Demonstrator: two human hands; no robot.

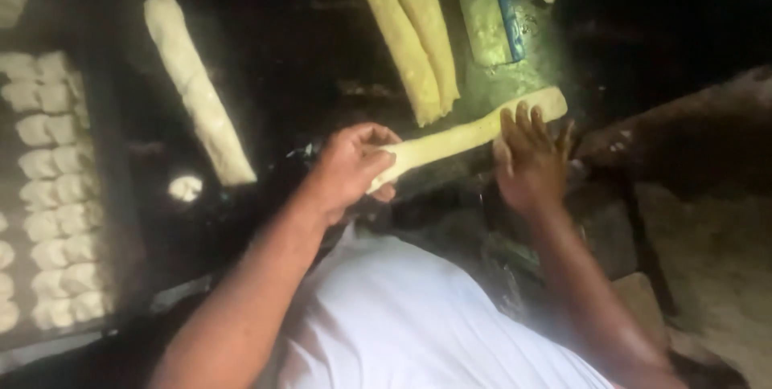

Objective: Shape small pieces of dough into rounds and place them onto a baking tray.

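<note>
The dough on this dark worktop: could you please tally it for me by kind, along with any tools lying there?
Long dough rolls: 4, namely one under both hands, a pair side by side, and one apart
Trays of cut dough pieces: 1
Scrapers with blue handle: 1
Total: 6
The cut pieces are too blurred to count.

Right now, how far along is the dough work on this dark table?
Done: rows of small pale cut dough pieces fill the tray at left. In hand: the left hand grips one end of a long pale dough rope while the right hand presses on it. Left: one whitish log and two yellowish logs lie uncut.
</note>
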